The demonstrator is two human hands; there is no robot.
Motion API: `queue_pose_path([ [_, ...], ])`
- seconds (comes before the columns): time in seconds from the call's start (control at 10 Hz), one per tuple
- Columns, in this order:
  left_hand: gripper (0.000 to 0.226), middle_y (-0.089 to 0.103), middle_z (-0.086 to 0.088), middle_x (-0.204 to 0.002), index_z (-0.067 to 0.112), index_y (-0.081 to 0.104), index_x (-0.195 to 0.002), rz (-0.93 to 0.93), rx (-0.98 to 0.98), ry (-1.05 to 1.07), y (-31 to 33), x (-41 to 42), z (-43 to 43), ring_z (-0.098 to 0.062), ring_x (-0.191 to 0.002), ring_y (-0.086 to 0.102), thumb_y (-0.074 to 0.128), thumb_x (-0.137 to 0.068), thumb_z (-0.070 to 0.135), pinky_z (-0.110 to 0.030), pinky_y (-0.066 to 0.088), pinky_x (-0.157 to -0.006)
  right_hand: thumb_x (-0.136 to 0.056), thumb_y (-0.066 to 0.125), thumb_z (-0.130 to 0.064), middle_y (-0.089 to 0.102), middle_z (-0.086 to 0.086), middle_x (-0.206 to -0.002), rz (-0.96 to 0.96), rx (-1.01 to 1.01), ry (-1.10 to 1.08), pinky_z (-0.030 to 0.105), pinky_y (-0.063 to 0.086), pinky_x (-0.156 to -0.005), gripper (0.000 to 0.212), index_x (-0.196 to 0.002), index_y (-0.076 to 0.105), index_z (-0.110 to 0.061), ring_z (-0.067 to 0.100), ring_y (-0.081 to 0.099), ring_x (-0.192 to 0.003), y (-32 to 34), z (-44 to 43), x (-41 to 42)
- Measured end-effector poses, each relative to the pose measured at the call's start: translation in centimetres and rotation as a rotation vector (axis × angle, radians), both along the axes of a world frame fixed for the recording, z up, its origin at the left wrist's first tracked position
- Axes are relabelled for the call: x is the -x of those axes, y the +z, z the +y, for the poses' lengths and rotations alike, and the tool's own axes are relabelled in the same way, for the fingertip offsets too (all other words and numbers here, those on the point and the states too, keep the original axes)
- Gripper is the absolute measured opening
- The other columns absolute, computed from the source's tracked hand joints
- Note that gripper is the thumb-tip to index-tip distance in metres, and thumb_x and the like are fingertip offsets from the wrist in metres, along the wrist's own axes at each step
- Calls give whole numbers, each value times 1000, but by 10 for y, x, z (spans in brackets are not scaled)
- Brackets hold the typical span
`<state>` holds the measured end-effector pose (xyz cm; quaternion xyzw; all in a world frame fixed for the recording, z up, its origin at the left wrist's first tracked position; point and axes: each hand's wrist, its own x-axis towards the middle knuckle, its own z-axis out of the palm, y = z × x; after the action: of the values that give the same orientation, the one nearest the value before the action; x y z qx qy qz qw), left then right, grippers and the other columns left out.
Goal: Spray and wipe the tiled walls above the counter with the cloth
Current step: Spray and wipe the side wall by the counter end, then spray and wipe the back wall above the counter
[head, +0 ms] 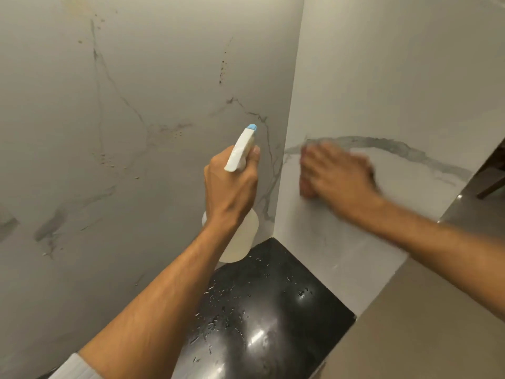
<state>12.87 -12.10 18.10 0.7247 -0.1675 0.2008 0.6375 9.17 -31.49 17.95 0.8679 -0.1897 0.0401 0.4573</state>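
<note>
My left hand (pixel 232 184) grips a white spray bottle (pixel 240 151) with a blue nozzle tip, its pale body showing below my wrist, nozzle aimed at the corner where the two walls meet. My right hand (pixel 338 170), blurred with motion, presses a reddish-brown cloth (pixel 307 187) flat against the right marble-look tiled wall (pixel 396 77). Most of the cloth is hidden under my fingers. The left tiled wall (pixel 123 105) carries grey veins and small brown spots and drips.
A glossy black counter (pixel 273 310) lies below the corner, dotted with water droplets. A beige surface (pixel 410 324) borders it at the right. A dark opening with wooden furniture (pixel 492 173) shows past the right wall's edge.
</note>
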Motion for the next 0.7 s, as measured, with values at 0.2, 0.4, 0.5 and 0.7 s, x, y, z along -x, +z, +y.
queue_pose_path([
  [0.2, 43, 64, -32, -77, -11, 61, -82, -5, 1, 15, 0, 9, 15, -48, -64, 59, 62, -96, 29, -57, 53, -59, -99, 24, -16, 29, 22, -157, -295, 171, 542, 54, 11, -122, 54, -148, 35, 2, 43, 19, -147, 36, -26, -21],
  [0.4, 50, 60, -35, -76, -13, 56, -81, 68, 27, 51, -22, 23, 50, -48, -60, 54, 62, -92, 36, -57, 52, -57, -103, 46, -23, 16, 25, -161, 352, -175, 439, 45, -24, -117, 57, -151, 30, 4, 40, 12, -151, -142, -21, 65],
  [0.5, 47, 64, -30, -74, -9, 59, -82, 118, 37, 92, -30, 29, 70, -46, -59, 55, 63, -91, 37, -56, 52, -56, -54, 96, -20, 68, 18, -123, 448, -298, 505, 41, 33, -113, 54, -103, 78, -6, 31, 65, -118, -179, -28, 99],
  [0.7, 48, 65, -24, -71, -5, 60, -79, 148, 41, 176, -39, 31, 92, -44, -58, 57, 63, -91, 42, -57, 52, -57, -97, 57, -50, 60, -14, -131, 238, -904, 467, 24, 40, -108, 37, -131, 54, -36, 5, 56, -118, -185, -5, 97],
])
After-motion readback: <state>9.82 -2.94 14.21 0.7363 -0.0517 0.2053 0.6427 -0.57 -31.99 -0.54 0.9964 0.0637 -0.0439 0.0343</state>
